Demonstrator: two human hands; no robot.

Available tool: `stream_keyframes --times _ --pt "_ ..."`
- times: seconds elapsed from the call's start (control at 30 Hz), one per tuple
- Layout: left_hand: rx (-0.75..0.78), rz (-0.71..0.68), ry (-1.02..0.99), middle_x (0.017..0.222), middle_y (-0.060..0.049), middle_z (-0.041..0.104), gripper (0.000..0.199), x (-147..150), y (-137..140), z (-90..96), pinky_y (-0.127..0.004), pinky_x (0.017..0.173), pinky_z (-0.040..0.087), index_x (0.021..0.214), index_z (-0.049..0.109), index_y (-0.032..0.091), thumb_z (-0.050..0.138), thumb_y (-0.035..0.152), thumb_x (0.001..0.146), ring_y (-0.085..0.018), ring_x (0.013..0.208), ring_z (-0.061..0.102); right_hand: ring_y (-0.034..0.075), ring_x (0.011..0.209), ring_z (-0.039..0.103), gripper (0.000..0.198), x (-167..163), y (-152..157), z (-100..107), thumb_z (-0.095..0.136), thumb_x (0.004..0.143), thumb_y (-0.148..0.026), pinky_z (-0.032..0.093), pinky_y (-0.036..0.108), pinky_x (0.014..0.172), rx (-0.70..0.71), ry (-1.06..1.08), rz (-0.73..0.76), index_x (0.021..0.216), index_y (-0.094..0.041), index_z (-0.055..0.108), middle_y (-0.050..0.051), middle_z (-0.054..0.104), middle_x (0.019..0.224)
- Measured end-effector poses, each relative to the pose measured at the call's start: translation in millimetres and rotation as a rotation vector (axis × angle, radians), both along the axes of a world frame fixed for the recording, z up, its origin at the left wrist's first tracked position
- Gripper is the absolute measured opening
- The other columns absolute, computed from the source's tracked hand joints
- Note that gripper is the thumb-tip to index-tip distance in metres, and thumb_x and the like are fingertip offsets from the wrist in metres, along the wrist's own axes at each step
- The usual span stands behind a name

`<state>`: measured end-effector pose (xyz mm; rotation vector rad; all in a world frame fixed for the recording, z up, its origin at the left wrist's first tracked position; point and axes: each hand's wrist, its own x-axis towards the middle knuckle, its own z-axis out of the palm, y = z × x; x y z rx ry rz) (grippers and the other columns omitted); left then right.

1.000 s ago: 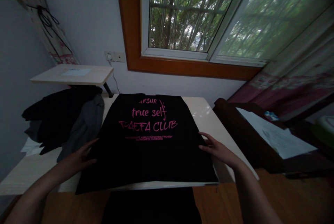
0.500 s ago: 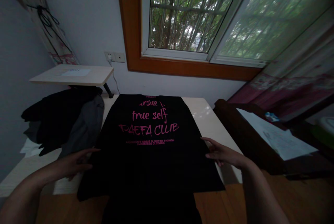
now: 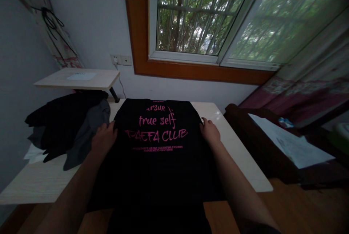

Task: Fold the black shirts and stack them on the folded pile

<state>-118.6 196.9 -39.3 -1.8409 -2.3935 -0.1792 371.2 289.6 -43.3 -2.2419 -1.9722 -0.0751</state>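
A black T-shirt (image 3: 160, 174) with pink lettering lies spread on a pale table (image 3: 240, 154), its near edge hanging past the front. My left hand (image 3: 105, 138) is at the shirt's left edge, about level with the large lettering, with its fingers curled over the cloth. On the opposite edge, my right hand (image 3: 211, 132) has its fingers bent round the fabric at a similar height. The fingertips are partly hidden against the dark cloth. No sleeves of the shirt can be made out.
Dark clothes (image 3: 68, 121) are heaped on the left, partly under a small raised shelf (image 3: 103, 77) bearing a paper. A dark brown piece of furniture (image 3: 251, 143) with a white sheet (image 3: 289, 143) stands at right. Behind is a window (image 3: 196, 15).
Both hands have moved forward, away from me, along the shirt's side edges. Their fingers, stretched out before, are now curled at the cloth. The shirt's lower part has shifted slightly.
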Motion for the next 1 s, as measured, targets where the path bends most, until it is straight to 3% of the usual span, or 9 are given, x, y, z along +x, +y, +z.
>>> stream_keyframes --times 0.17,0.33,0.57,0.73,1.0 --pt "0.065 0.081 0.019 0.122 -0.02 0.058 0.052 25.7 3.7 -0.9 -0.038 0.084 0.048 0.15 0.044 0.019 0.032 0.035 0.102 -0.03 0.103 0.062 0.025 0.096 0.069 0.046 -17.3 -4.7 -8.6 0.027 0.107 -0.038 0.048 0.032 0.077 0.038 -0.034 -0.083 0.148 -0.021 0.041 0.015 0.065 0.117" --pt "0.021 0.12 -0.016 0.115 -0.016 0.066 0.051 16.8 -5.6 -3.7 -0.037 0.075 0.05 0.151 0.042 0.024 0.027 0.035 0.104 -0.026 0.084 0.069 0.027 0.09 0.071 0.046 -11.8 -12.3 -13.8 0.022 0.107 -0.037 0.049 0.035 0.075 0.001 -0.048 -0.088 0.146 -0.02 0.04 0.013 0.071 0.104" --pt "-0.056 0.058 0.033 0.1 -0.016 0.075 0.048 -6.3 -27.6 -15.4 -0.036 0.075 0.051 0.145 0.05 0.023 0.03 0.034 0.103 -0.028 0.082 0.072 0.028 0.09 0.072 0.045 -5.3 -25.2 -14.2 0.023 0.107 -0.037 0.049 0.035 0.074 -0.04 -0.042 -0.08 0.145 -0.021 0.04 0.013 0.073 0.105" --pt "-0.048 0.055 0.044 0.109 -0.013 0.075 0.048 -8.1 -34.7 -19.2 -0.038 0.071 0.052 0.145 0.052 0.025 0.03 0.037 0.103 -0.029 0.081 0.073 0.026 0.092 0.071 0.045 -0.4 -37.2 -11.8 0.024 0.107 -0.037 0.048 0.035 0.077 -0.055 -0.039 -0.102 0.145 -0.02 0.041 0.014 0.073 0.106" --pt "-0.033 0.03 0.015 0.116 -0.012 0.074 0.05 2.9 -54.8 -17.0 -0.036 0.081 0.052 0.144 0.051 0.02 0.029 0.038 0.103 -0.027 0.096 0.072 0.026 0.09 0.071 0.043 -0.8 -63.6 -14.5 0.031 0.106 -0.043 0.048 0.032 0.071 0.07 -0.124 -0.1 0.137 -0.018 0.049 0.014 0.072 0.106"
